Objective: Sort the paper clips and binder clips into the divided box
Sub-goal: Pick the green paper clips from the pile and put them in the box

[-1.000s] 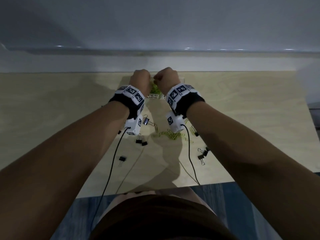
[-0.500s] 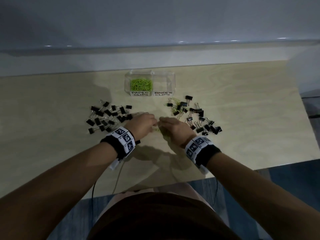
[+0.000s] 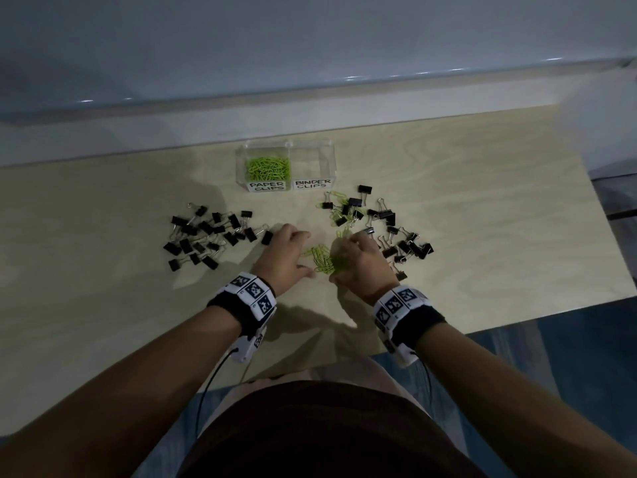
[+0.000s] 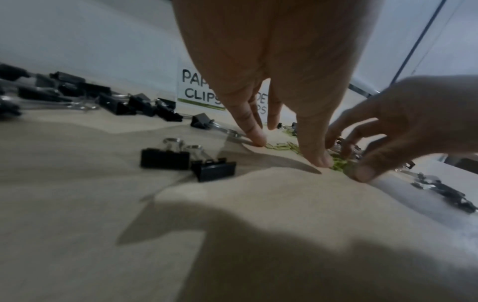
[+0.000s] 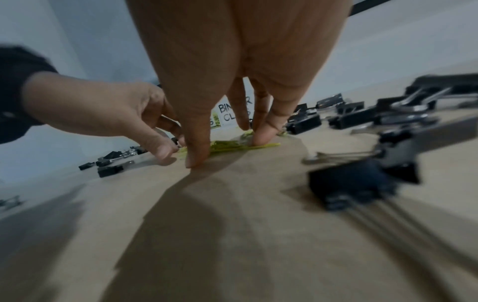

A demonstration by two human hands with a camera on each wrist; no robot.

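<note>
Both hands are down on the tabletop (image 3: 103,305) near the middle of its front edge, working the same small heap of green paper clips (image 3: 322,258). The left hand (image 3: 284,258) has its fingers (image 4: 254,133) straight and slightly spread, tips pressing the wood at the heap's left side; it holds nothing. The right hand (image 3: 362,262) is bent over the heap's right side, thumb and fingertips (image 5: 264,134) planted on the clips and drawn toward each other around them, though I cannot tell whether any clip is actually lifted.

Crowding the right hand on its outer side is a scatter of black binder clips (image 3: 403,243), some touching the hand's edge, with a few more green paper clips (image 3: 341,208) tangled among those nearest the box. A second, looser group of black binder clips (image 3: 210,236) lies to the left of the left hand, the closest one just beside its knuckles.

The clear divided box (image 3: 331,157) stands at the tabletop's back edge, well apart from the hands. Its left compartment, labelled PAPER CLIPS, holds a mound of green clips (image 3: 268,167); the right one is labelled BINDER CLIPS. Both wrists wear black bands with checkered markers (image 3: 253,291).
</note>
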